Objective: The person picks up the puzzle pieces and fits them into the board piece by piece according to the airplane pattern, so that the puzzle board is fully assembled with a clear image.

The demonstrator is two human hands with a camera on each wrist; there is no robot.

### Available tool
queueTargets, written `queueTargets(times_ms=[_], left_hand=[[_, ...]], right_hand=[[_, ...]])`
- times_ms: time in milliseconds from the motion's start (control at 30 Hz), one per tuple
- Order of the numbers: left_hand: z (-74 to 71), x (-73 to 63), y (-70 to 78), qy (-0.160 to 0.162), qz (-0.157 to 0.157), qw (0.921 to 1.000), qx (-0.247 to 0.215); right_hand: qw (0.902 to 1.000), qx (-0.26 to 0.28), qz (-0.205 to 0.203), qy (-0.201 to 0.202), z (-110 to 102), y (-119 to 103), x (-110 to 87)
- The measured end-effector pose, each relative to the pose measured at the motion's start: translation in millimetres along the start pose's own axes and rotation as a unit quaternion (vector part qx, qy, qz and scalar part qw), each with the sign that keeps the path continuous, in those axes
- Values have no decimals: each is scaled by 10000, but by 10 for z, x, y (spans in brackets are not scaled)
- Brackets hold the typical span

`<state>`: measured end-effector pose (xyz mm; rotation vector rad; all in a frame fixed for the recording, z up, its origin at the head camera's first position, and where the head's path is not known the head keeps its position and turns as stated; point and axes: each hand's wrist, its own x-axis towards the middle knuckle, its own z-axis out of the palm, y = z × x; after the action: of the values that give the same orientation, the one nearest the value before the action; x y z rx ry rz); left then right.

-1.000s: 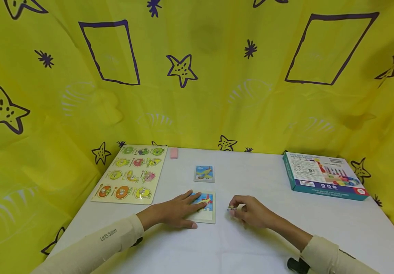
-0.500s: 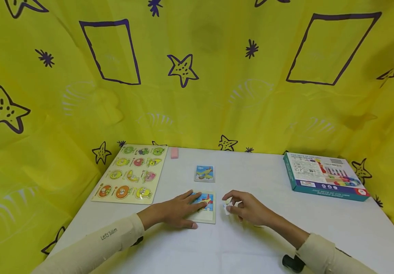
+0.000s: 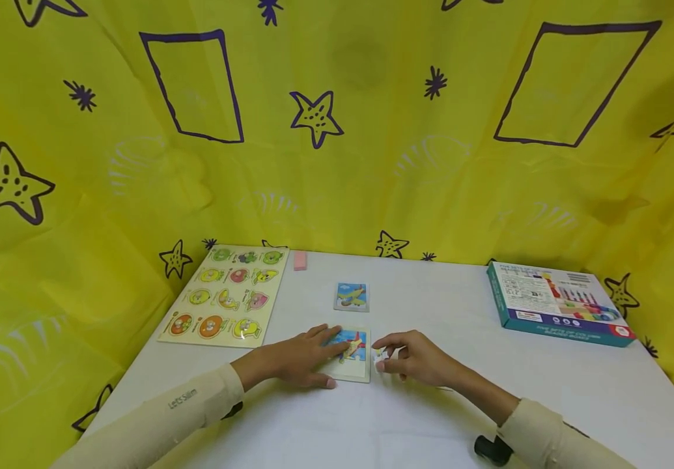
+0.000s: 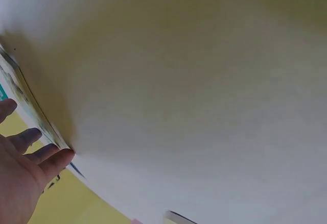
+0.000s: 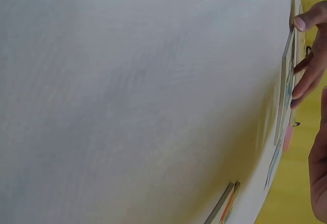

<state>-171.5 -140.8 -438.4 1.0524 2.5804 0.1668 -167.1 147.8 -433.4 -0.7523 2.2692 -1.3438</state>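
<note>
A jigsaw puzzle board (image 3: 360, 373) with an airplane picture lies on the white table; its lower part shows a bare pale base. My left hand (image 3: 304, 359) rests over the board's left side with fingers spread, covering part of the picture. Beside the board's right edge, my right hand (image 3: 419, 358) pinches a small puzzle piece (image 3: 380, 355) between thumb and index finger. The piece is mostly white in this view, partly hidden by the fingers. In the right wrist view, the left hand (image 5: 310, 60) lies along the board (image 5: 284, 89), and the right hand (image 5: 319, 170) shows at the edge.
A smaller airplane picture card (image 3: 351, 297) lies beyond the board. To the left is a fruit puzzle board (image 3: 219, 299), with a pink block (image 3: 299, 260) near its top corner. A boxed set (image 3: 559, 303) sits at the right. Under the right wrist, a thin edge (image 3: 445, 389) shows.
My right hand has moved left with the puzzle piece, closer to the board's right edge, and turned the piece. My left hand stays on the board.
</note>
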Motion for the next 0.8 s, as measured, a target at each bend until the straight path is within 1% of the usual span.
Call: queueTargets(times_ms=[200,333,600,800], left_hand=[[-18,-61,-86,16,-149,9999,-21],[2,-99,-146,-17,-227,9997,65],[23,-144,-187,47,-224,9997,80],[41,-137,-211,89,-187,9996,166]], right_hand=[[9999,41,18,-94,51,32,35],[9999,-3,27,-120,88,30,56],[9999,-79,131,-78,133,-5,113],[9997,87,66,-206,162,-15,150]])
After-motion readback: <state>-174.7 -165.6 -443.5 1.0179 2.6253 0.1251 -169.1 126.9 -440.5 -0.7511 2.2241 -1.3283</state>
